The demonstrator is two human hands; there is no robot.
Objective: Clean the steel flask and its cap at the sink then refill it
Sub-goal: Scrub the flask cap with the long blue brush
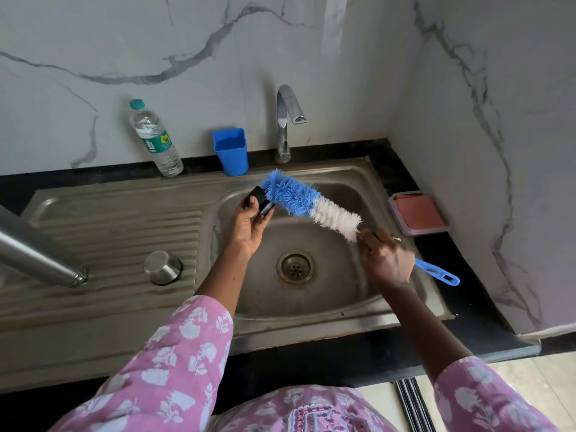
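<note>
Gripping the black cap (260, 199) in the left hand (249, 227), at ten o'clock of the drain (295, 268). Clasping the brush (308, 204) handle in the right hand (386, 263), blue bristles against the cap. Rotate the cap, work the tip inside, keep both over the sink (311, 321). Leaving the steel flask (37, 257) lying at nine o'clock on the surface (109, 232), near an upturned steel cup (162, 268).

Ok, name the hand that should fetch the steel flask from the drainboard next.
Left, probably. The steel flask lies to the left, nearer the left hand, which must first set down the black cap. The right hand is across the basin, its grip on the brush.
</note>
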